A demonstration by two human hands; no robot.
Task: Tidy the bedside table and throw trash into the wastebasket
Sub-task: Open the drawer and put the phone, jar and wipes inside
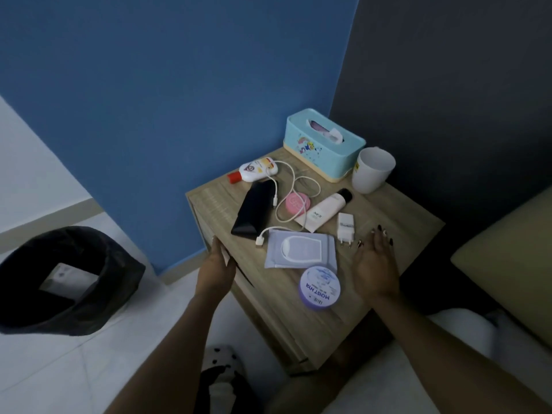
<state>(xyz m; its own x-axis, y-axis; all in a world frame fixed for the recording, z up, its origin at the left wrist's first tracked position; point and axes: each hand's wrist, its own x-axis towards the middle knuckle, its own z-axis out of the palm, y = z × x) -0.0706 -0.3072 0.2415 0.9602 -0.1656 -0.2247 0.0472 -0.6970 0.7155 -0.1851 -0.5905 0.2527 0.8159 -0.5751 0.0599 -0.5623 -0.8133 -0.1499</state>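
Observation:
A wooden bedside table (403,222) stands in the corner. On it lie a black phone (254,212), a white cable (294,194), a white bottle with a red cap (257,170), a pink round case (296,202), a cream tube (324,209), a white charger plug (346,227), a wet-wipes pack (300,249) and a purple jar (320,288). My left hand (217,265) rests at the table's left edge, fingers straight. Over the right part of the tabletop, beside the charger plug, my right hand (375,259) is held open and empty. A black-lined wastebasket (64,279) stands on the floor at left.
A teal tissue box (324,144) and a white cup (372,170) stand at the back of the table. A bed with a yellowish pillow (507,258) borders the right side. Blue wall behind, pale tiled floor at left.

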